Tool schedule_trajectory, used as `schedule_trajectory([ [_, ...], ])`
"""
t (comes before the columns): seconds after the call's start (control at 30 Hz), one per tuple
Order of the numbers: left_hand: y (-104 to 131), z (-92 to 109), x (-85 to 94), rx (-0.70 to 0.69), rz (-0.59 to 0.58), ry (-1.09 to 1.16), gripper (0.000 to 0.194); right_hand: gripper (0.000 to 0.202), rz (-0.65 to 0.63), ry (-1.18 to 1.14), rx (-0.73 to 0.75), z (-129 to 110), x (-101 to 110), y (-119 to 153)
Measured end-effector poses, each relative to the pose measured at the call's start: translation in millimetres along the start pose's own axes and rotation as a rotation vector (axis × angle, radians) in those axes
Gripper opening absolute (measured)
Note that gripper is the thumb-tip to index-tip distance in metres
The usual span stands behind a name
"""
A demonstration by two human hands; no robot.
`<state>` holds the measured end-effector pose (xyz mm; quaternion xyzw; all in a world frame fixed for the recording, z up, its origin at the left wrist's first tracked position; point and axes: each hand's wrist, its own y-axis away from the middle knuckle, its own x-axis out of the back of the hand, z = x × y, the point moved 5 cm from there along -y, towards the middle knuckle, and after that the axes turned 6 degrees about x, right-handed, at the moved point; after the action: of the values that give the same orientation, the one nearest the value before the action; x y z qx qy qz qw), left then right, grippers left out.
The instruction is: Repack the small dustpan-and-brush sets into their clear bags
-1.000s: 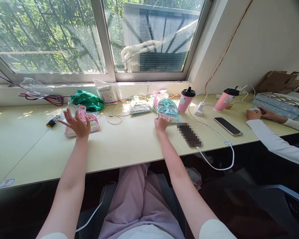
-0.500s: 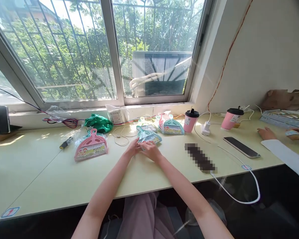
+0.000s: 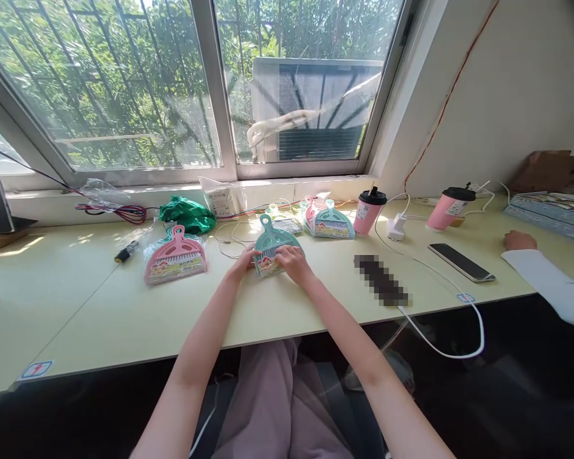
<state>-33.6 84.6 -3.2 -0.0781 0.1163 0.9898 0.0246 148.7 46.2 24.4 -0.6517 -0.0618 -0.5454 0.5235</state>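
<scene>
Both hands on one green dustpan set (image 3: 273,236), plastic-wrapped by the look of the shine, label low on its front, handle loop pointing to the window. Left hand (image 3: 243,261) closed on its left edge, thumb over the front; right hand (image 3: 293,262) holding at the lower right front, fingers bent over the label area. Set is near the middle of the tabletop (image 3: 124,319), ahead of the person's lap; can't tell if its lower edge touches the surface. To the left, pink dustpan set (image 3: 176,258) lying flat, more teal plastic showing behind it, green bag (image 3: 186,215) beyond. Black-and-yellow object (image 3: 125,252) further left, cable coil (image 3: 119,213) near the sill. Behind the held set, a pale yellow-green set (image 3: 284,221); right of that, a second green set (image 3: 332,224) overlapping a pink one. Then pink cup (image 3: 368,213) with black lid, white charger (image 3: 396,227) beside it, another pink cup (image 3: 450,209) further right. Phone (image 3: 462,262) lies right of a pixelated dark item (image 3: 381,280) with a white cable at its near end. Far right, a co-worker's hand (image 3: 520,241) in a white sleeve rests on the tabletop, near a patterned blue box (image 3: 548,215).
</scene>
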Motion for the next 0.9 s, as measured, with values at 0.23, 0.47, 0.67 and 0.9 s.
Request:
schedule_trajectory([
  [0.23, 9.0, 3.4, -3.7, -0.018, 0.142, -0.003, 0.041, 0.025, -0.043, -0.023, 0.033, -3.8, -0.6, -0.7],
  [0.47, 9.1, 6.0, -3.3, -0.053, 0.233, 0.026, 0.036, 0.026, -0.051, 0.014, 0.072, -10.7, 4.1, -1.8],
  [0.67, 4.9, 6.8, -0.4, -0.126, 0.232, 0.036, 0.027, 0.034, -0.071, -0.076, -0.058, -3.4, 0.5, 1.5],
  [0.9, 1.4, 7.5, 1.2, -0.154, 0.278, 0.102, 0.023, 0.038, -0.117, -0.156, -0.066, -5.1, 0.4, 3.7],
])
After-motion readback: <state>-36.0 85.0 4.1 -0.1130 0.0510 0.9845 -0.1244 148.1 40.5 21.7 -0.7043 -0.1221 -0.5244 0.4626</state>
